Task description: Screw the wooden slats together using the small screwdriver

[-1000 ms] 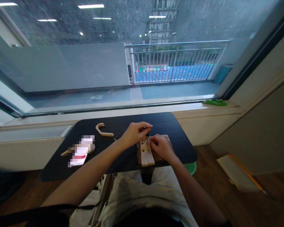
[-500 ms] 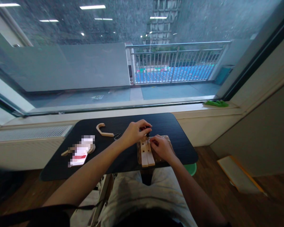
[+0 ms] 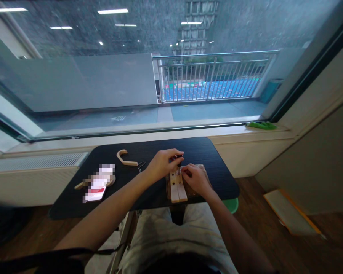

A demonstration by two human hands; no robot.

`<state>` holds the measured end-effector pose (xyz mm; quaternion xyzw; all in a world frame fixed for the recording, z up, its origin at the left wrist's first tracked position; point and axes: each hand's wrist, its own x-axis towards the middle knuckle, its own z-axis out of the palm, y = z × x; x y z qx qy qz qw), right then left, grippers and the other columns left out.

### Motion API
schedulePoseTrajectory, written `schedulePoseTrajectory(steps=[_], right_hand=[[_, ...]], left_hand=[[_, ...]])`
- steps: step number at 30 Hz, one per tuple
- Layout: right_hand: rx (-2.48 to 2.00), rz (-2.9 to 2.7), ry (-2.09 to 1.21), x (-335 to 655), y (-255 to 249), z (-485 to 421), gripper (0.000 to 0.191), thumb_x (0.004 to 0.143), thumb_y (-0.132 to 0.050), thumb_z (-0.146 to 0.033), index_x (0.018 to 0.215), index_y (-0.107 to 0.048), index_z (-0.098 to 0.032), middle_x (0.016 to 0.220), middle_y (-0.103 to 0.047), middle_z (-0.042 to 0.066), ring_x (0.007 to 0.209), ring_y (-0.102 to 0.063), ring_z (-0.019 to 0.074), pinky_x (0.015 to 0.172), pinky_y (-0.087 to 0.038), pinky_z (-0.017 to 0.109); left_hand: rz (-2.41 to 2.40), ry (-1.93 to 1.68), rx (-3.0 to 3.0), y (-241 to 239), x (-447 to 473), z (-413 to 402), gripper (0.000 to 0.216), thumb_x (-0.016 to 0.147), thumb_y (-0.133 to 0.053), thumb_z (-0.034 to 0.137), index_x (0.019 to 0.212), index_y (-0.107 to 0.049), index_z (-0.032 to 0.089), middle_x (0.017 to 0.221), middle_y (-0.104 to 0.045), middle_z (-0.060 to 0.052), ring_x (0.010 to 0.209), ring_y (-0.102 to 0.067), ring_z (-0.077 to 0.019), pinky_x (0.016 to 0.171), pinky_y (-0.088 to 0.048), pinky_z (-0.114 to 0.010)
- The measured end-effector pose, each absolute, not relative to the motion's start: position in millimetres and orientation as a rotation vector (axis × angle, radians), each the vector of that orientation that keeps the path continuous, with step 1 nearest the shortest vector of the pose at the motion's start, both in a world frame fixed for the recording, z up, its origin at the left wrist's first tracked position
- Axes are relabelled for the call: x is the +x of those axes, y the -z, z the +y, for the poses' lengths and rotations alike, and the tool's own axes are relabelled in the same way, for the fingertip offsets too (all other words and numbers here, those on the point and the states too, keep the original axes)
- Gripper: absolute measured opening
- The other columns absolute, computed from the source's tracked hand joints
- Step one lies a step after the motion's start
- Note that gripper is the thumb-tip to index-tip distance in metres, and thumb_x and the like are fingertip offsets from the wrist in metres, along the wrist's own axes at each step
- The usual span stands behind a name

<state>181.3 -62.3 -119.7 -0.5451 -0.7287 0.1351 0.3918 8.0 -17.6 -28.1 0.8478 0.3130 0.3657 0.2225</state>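
Note:
My left hand (image 3: 166,164) is closed round the top of a small dark screwdriver (image 3: 180,164), held upright over the far end of two pale wooden strips (image 3: 178,192). The strips lie side by side and have dark round holes. Close to the tool's tip, my right hand (image 3: 196,177) has its thumb and finger pinched together at the right strip; a small shiny bit shows there, too small to name. Under the strips is a brown block (image 3: 192,196), partly hidden by my right hand.
On the black table (image 3: 151,148) lie a hook-shaped wooden piece (image 3: 121,156), several small metal parts (image 3: 141,165) and a phone (image 3: 95,193) with wooden pieces beside it. Beyond the table is a windowsill (image 3: 160,137) holding a green item (image 3: 261,125). A green stool edge (image 3: 232,205) shows below.
The view has shifted very slightly. My left hand's fingers have moved a little on the screwdriver; the right hand and wooden strips keep their places.

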Motion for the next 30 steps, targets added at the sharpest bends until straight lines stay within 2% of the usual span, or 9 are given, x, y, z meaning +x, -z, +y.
schedulePoseTrajectory(steps=[8,14,30], right_hand=[[-1.351,-1.827,-0.363,180.0,121.1,-62.2,0.015,0.082,-0.061,-0.007,0.081,-0.068,-0.021,0.078,-0.064,0.000,0.074,-0.058,0.0142,0.072,-0.042,0.026],[-1.373,-1.843,-0.377,181.6,122.0,-61.5,0.014,0.083,-0.059,-0.009,0.082,-0.068,-0.021,0.079,-0.063,0.000,0.074,-0.057,0.0147,0.072,-0.043,0.027],[-1.400,-1.847,-0.374,181.4,119.0,-63.2,0.013,0.084,-0.060,-0.011,0.083,-0.069,-0.021,0.079,-0.064,0.000,0.073,-0.058,0.0140,0.071,-0.043,0.026]], left_hand=[[0.902,-1.049,2.419,31.5,4.3,-14.5,0.021,0.086,-0.070,0.026,0.104,-0.075,0.017,0.093,-0.078,-0.007,0.076,-0.071,-0.0168,0.073,-0.058,-0.028],[0.949,-1.033,2.401,30.3,3.5,-14.7,0.021,0.087,-0.069,0.028,0.104,-0.075,0.018,0.089,-0.078,-0.005,0.067,-0.068,-0.0139,0.067,-0.055,-0.025],[0.954,-1.038,2.350,31.4,6.3,-17.4,0.019,0.086,-0.069,0.023,0.103,-0.074,0.016,0.081,-0.076,-0.003,0.061,-0.064,-0.0114,0.060,-0.050,-0.022]])
